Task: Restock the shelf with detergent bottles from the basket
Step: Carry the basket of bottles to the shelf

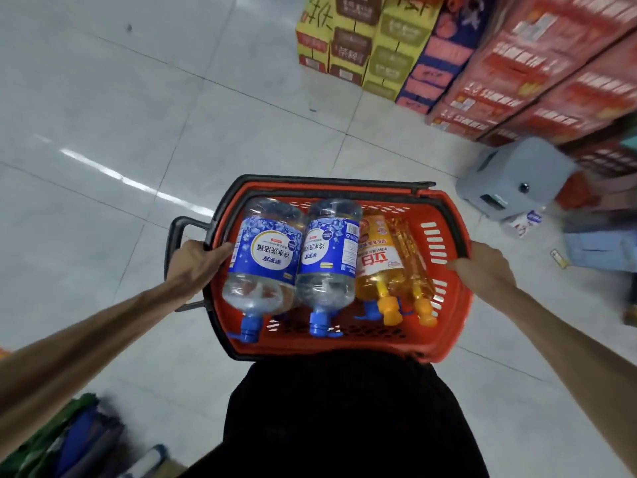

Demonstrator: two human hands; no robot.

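I am losing the fingers of the left hand (196,267) under the rim of the basket (448,219), and those of the right hand (484,267) are curling out of sight over its right wall. Black clothing (344,408) is covering the basket's near edge. A blue cap (370,310) is poking out beneath the orange bottles (379,270); its own bottle is lying hidden. The cartons (517,63) are running off the top and right edges, their print smearing. A grey box (517,177) beside them is blurring too much for me to identify. Green and blue shapes (69,436) at lower left are smearing off the frame.
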